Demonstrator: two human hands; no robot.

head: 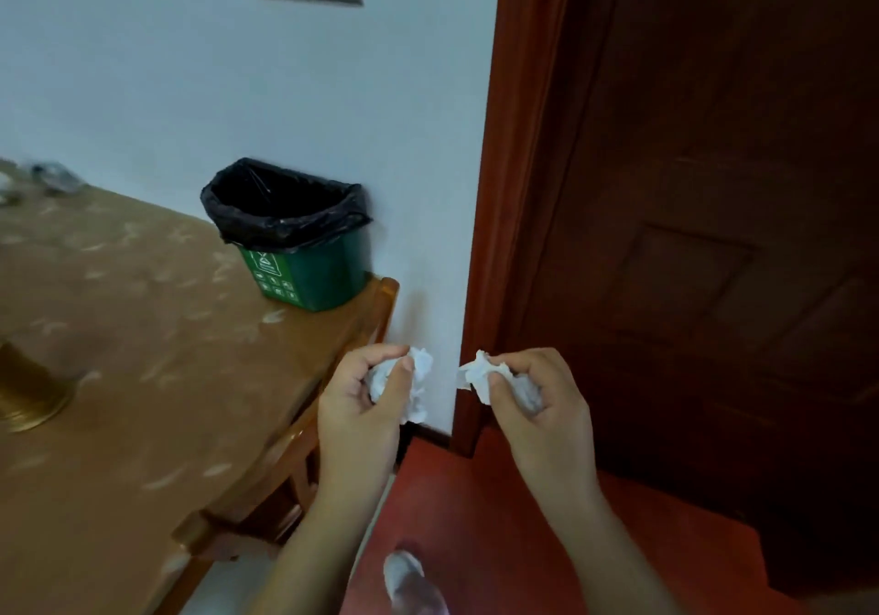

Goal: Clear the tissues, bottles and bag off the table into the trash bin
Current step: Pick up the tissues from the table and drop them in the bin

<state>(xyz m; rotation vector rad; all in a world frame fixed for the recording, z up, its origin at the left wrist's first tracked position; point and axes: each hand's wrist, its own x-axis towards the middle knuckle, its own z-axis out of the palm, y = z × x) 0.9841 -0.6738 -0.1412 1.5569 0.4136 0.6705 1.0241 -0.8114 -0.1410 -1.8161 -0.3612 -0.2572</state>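
Noting both hands held up just off the near right edge of the table (pixel 142 353), apart from each other. We see the left hand (pixel 366 405) curled round a crumpled white tissue (pixel 419 379), thumb pressed on it. The right hand (pixel 540 407) pinches a second crumpled tissue (pixel 479 372) between thumb and fingers. The wads are near, not touching.

The trash bin (pixel 309 272), green with a black liner (pixel 285 220), stands on the table's far right corner against the wall (pixel 142 91), well beyond the hands. Blurred items (pixel 52 177) at far left: we cannot identify them. A gold base (pixel 28 396) sits at left, a wooden door (pixel 713 234) on the right.
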